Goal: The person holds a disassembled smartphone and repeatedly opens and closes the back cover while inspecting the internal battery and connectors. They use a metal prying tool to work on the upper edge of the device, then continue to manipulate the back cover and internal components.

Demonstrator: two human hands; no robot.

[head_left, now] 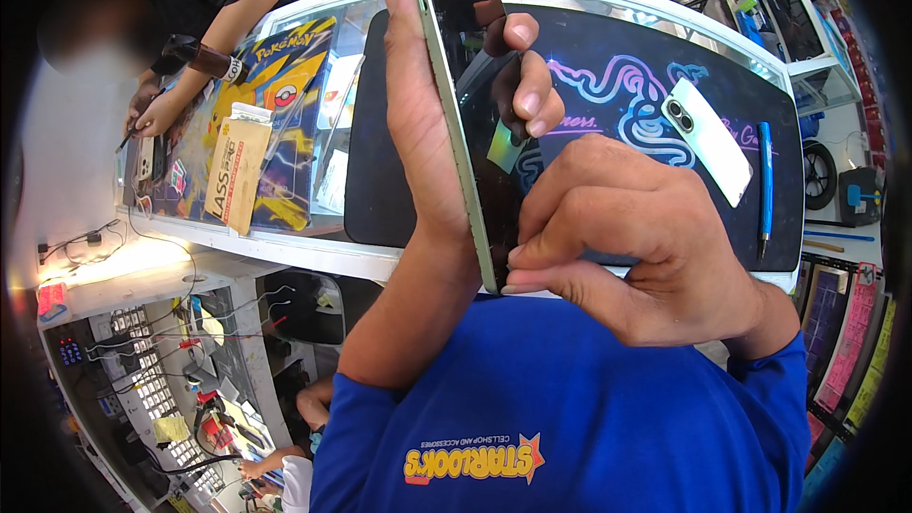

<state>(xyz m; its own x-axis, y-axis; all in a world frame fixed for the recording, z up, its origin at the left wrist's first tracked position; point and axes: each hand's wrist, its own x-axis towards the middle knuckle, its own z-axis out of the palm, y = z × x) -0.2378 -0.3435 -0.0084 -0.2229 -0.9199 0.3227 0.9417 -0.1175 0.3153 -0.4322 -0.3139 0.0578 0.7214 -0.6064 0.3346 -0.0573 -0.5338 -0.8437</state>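
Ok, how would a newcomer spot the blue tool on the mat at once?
Start with the big dark mat. Toward its right end, beyond the right hand, lies a pale phone back with a camera cluster. The blue tool is just right of it: slim and pen-like, unlike that broad, pale slab.

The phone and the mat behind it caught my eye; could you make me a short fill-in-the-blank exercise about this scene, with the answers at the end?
1. The left grip holds a phone with a pale ____ side edge.
2. In the picture, the right grip is at the held phone's ____ end.
3. A whitish phone back lies on the black mat, just to the ____ of the blue pen-shaped tool.
4. The person's shirt is coloured ____.

Missing words: green; lower; left; blue.
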